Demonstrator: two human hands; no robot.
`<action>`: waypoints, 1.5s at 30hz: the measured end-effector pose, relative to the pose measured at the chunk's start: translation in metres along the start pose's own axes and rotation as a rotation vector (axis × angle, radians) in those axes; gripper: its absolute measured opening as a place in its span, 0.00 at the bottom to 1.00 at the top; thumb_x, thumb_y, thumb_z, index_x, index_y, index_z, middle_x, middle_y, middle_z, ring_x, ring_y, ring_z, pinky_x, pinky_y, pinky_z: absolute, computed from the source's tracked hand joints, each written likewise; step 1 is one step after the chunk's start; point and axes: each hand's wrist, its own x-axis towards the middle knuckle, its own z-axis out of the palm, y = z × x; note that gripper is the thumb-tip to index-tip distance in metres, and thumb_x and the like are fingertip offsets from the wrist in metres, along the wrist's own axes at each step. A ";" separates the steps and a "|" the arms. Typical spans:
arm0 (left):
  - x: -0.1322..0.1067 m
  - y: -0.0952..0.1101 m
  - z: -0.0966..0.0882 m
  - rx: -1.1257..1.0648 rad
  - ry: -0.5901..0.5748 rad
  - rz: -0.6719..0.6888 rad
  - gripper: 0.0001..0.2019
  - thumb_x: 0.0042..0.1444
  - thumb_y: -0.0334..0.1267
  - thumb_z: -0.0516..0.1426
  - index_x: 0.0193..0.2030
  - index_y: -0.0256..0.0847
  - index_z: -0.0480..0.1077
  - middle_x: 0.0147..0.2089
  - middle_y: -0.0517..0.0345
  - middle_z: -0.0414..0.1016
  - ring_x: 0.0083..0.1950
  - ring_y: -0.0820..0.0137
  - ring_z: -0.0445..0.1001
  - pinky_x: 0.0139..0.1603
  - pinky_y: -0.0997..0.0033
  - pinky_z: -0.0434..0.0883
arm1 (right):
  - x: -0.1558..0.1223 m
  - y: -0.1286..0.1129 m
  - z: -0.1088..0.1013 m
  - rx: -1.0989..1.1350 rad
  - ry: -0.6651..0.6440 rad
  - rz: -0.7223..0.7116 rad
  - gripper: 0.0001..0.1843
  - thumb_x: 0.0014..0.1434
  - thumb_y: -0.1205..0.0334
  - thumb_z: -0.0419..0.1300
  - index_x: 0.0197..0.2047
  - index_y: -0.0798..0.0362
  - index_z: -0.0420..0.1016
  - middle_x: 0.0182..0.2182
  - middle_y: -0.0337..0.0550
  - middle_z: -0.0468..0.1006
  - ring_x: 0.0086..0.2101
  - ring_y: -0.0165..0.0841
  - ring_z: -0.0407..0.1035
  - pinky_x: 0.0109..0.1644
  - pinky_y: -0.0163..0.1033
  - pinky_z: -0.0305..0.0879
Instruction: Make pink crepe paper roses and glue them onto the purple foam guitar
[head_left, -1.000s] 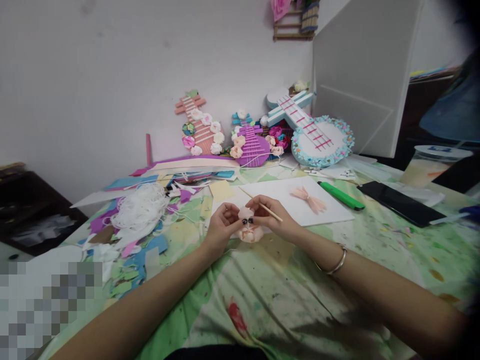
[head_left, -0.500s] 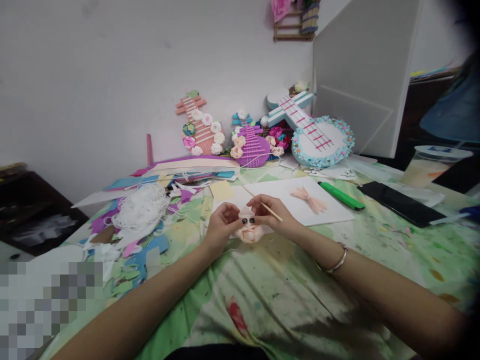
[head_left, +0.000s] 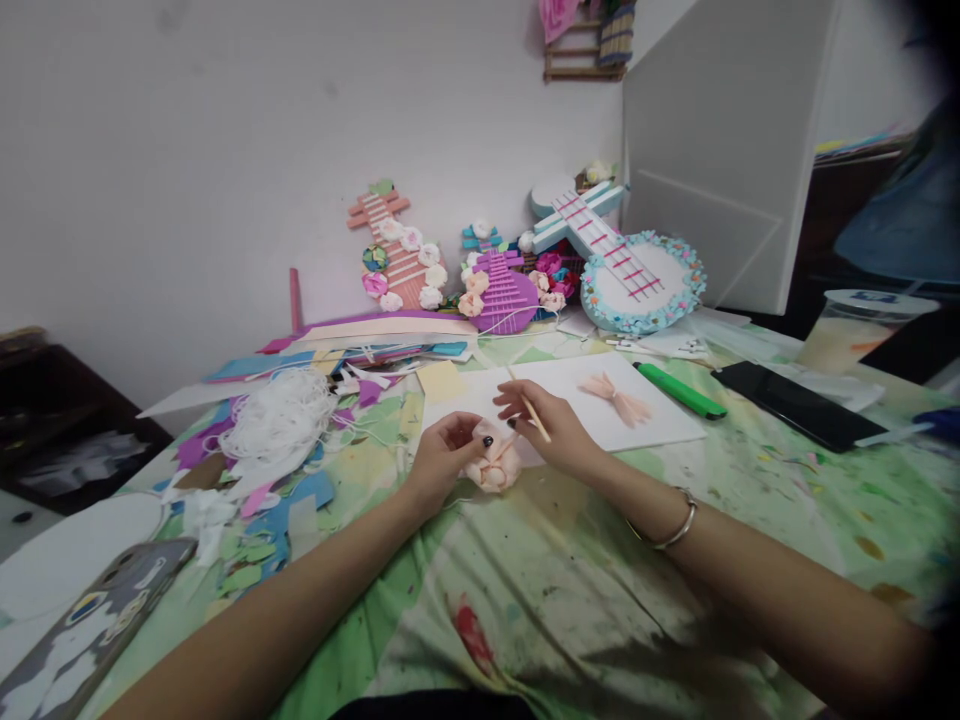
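My left hand point(head_left: 442, 462) pinches a small peach paper flower point(head_left: 495, 468) that rests on the paint-stained green table cover point(head_left: 540, 590). My right hand point(head_left: 551, 432) holds a thin wooden stick point(head_left: 531, 408) between its fingers, and its fingertips touch the flower from the right. A silver bangle point(head_left: 675, 525) sits on my right wrist. Just behind the hands lies a white sheet point(head_left: 585, 400) with a peach paper bow point(head_left: 619, 396) on it.
A green marker point(head_left: 681, 391) and a black phone point(head_left: 795, 404) lie at the right, beside a plastic cup point(head_left: 855, 330). White string point(head_left: 281, 415) and coloured foam scraps are piled at the left. Craft guitars point(head_left: 501, 285) lean on the wall. Another phone point(head_left: 90, 630) lies at the lower left.
My right hand has lifted slightly off the flower and tilted the stick more upright. The flower has turned in my left hand.
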 end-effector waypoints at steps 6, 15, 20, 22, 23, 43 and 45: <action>0.001 0.000 -0.001 -0.018 0.014 -0.031 0.16 0.36 0.36 0.68 0.34 0.36 0.74 0.31 0.58 0.76 0.30 0.73 0.71 0.31 0.75 0.67 | 0.005 -0.002 -0.015 -0.110 0.141 -0.047 0.28 0.49 0.77 0.49 0.52 0.50 0.72 0.48 0.44 0.76 0.49 0.37 0.69 0.57 0.47 0.60; 0.002 -0.003 -0.004 0.022 0.007 -0.035 0.12 0.42 0.39 0.66 0.32 0.35 0.74 0.29 0.59 0.75 0.28 0.75 0.70 0.30 0.77 0.64 | 0.007 -0.004 -0.024 -0.107 0.268 -0.019 0.12 0.58 0.61 0.53 0.36 0.55 0.76 0.30 0.43 0.78 0.32 0.33 0.72 0.41 0.39 0.66; 0.005 -0.008 -0.007 -0.022 0.000 -0.037 0.11 0.43 0.40 0.65 0.32 0.35 0.74 0.28 0.60 0.74 0.28 0.76 0.69 0.30 0.78 0.64 | 0.005 -0.009 -0.025 -0.101 0.111 -0.107 0.30 0.58 0.70 0.46 0.64 0.46 0.53 0.37 0.39 0.74 0.23 0.24 0.65 0.31 0.33 0.64; 0.005 -0.009 -0.008 -0.040 -0.005 -0.035 0.11 0.43 0.40 0.66 0.31 0.35 0.74 0.28 0.60 0.74 0.28 0.77 0.69 0.29 0.79 0.64 | 0.003 -0.013 -0.025 -0.139 0.098 -0.099 0.34 0.59 0.68 0.48 0.67 0.46 0.43 0.33 0.37 0.74 0.23 0.26 0.64 0.30 0.32 0.62; 0.005 -0.009 -0.008 -0.052 -0.006 -0.037 0.11 0.43 0.39 0.66 0.31 0.35 0.74 0.28 0.60 0.74 0.27 0.77 0.69 0.29 0.79 0.64 | 0.003 -0.014 -0.025 -0.169 0.091 -0.091 0.32 0.60 0.66 0.49 0.66 0.48 0.46 0.29 0.36 0.73 0.24 0.27 0.64 0.31 0.32 0.61; 0.005 -0.008 -0.005 -0.089 0.080 -0.027 0.10 0.39 0.35 0.65 0.30 0.36 0.74 0.27 0.61 0.74 0.27 0.77 0.68 0.28 0.78 0.64 | 0.004 -0.012 -0.023 -0.448 -0.142 -0.135 0.14 0.53 0.73 0.55 0.37 0.54 0.81 0.29 0.43 0.80 0.29 0.29 0.71 0.33 0.31 0.59; 0.004 -0.006 -0.004 -0.075 0.089 -0.024 0.09 0.39 0.34 0.65 0.30 0.35 0.74 0.27 0.61 0.74 0.27 0.76 0.69 0.29 0.78 0.64 | 0.005 -0.011 -0.024 -0.455 -0.150 -0.139 0.16 0.51 0.75 0.54 0.37 0.55 0.81 0.29 0.43 0.80 0.29 0.30 0.71 0.34 0.32 0.59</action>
